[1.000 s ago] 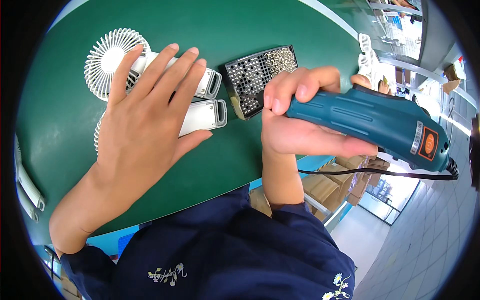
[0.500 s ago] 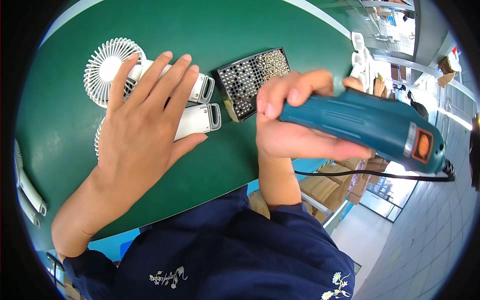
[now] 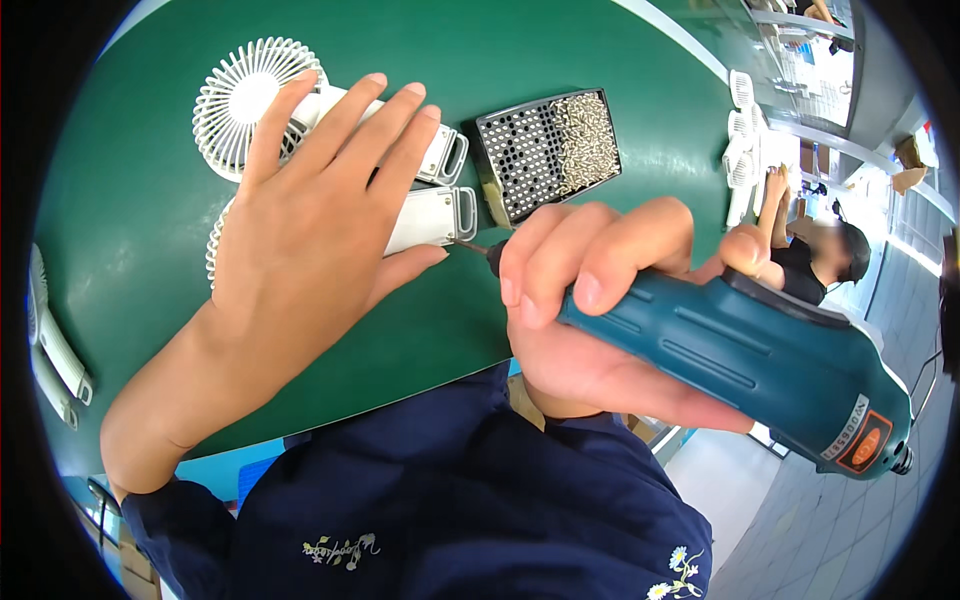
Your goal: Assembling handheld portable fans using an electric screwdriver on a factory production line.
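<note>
My right hand [image 3: 600, 300] is wrapped round a teal electric screwdriver [image 3: 740, 345], thumb by its black lever. The thin bit [image 3: 470, 246] points left and reaches the handle end of the nearer white handheld fan [image 3: 425, 220]. Across both fans my left hand [image 3: 310, 190] lies flat with its fingers spread, hiding much of them. The farther white fan [image 3: 255, 98] shows its round slotted grille and a loop at its handle end. Beside the handles stands a black screw tray [image 3: 530, 150]; small screws [image 3: 588, 145] are heaped on its right part.
More white fans stand at the table's right edge [image 3: 740, 150], and others lie at the far left [image 3: 60, 350]. Beyond the right edge sits another person [image 3: 810, 250] with arms on a table. The green tabletop [image 3: 130, 260] ends just in front of my body.
My right hand has brought the screwdriver down and nearer the fan, its bit now at the handle end. In the picture, the fans and tray have shifted slightly up and right.
</note>
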### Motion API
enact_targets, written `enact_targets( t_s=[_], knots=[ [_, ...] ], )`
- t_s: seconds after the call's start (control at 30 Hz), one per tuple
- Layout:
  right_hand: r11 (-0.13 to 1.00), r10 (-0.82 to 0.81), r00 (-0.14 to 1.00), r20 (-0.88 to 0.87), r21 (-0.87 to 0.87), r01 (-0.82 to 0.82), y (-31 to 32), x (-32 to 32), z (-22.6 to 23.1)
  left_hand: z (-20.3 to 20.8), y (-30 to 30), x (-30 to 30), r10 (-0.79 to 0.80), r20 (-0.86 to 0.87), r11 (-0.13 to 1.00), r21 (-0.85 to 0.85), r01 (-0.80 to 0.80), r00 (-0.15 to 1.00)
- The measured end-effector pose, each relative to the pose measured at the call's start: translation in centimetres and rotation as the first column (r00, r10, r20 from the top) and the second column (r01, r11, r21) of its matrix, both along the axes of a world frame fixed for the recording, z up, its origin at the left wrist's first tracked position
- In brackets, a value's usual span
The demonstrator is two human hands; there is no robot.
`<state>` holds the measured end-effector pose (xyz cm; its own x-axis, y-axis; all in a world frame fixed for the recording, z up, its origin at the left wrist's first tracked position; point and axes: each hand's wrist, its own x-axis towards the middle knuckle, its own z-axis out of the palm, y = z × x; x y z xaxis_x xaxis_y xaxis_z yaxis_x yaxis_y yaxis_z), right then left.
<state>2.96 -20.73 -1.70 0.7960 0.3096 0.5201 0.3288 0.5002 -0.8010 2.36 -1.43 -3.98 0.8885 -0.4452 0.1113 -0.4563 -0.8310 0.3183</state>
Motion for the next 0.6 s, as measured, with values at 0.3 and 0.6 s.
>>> enact_targets(
  t_s=[0.3, 0.6],
  knots=[
    [0.998, -0.055, 0.998, -0.044, 0.023, 0.056, 0.6, -1.0, 0.5, 0.0, 0.1, -0.1, -0.006, -0.014, 1.000, -0.012, 0.006, 1.000],
    [0.966, -0.248, 0.958, 0.144, 0.114, 0.233, 1.5, -1.2, -1.0, 0.0, -0.1, 0.1, -0.007, 0.005, 0.999, -0.048, 0.007, 1.000]
  ],
)
